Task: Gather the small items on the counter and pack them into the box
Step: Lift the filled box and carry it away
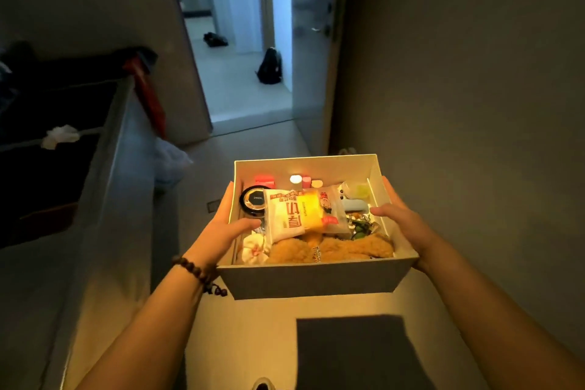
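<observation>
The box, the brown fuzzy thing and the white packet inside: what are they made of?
Box: seemingly stiff matte cardboard, with thin straight walls and crisp corners. Fuzzy thing: likely plush fabric, with a shaggy tan pile. Packet: probably glossy plastic film, crinkled, printed and shiny.

We see both forearms extended forward from the bottom corners of the frame, converging toward the middle, bare to the elbow. Left hand (221, 228) sits palm-in against the left wall of the box (316, 282), thumb hooked over the rim and pointing inward, the other fingers running along the outside wall. Beaded bracelet (199, 272) on the left wrist. Right hand (402, 222) mirrors it on the right wall: thumb over the rim pointing inward, fingers along the outside, palm partly hidden behind the near corner. Both wrists roughly level, elbows out of frame.
</observation>
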